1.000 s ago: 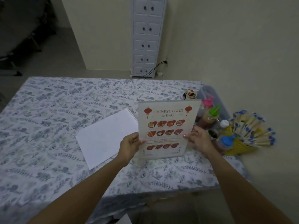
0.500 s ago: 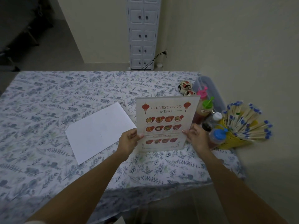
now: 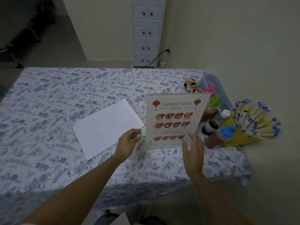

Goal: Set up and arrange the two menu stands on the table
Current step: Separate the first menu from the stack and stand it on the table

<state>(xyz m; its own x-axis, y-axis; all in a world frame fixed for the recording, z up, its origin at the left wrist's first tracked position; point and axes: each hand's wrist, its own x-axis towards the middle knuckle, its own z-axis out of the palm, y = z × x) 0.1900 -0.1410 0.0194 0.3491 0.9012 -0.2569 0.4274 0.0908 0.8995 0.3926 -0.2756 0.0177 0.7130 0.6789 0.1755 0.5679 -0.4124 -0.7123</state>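
Clear acrylic menu stand (image 3: 174, 120) upright — printed face toward camera, long axis vertical

You see a white cloth with blue-grey leaf sprigs on the surface (image 3: 48, 103), a plain white sheet (image 3: 105, 127), and a cream menu stand (image 3: 175, 117) bearing red lanterns.

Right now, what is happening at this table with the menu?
A person is setting a menu stand upright on the table, near its right end. The left hand is at the stand's lower left edge and the right hand at its lower right corner, both with fingers loose. A white sheet lies flat to the left of the stand. Sauce bottles and a yellow basket of chopsticks stand to its right.
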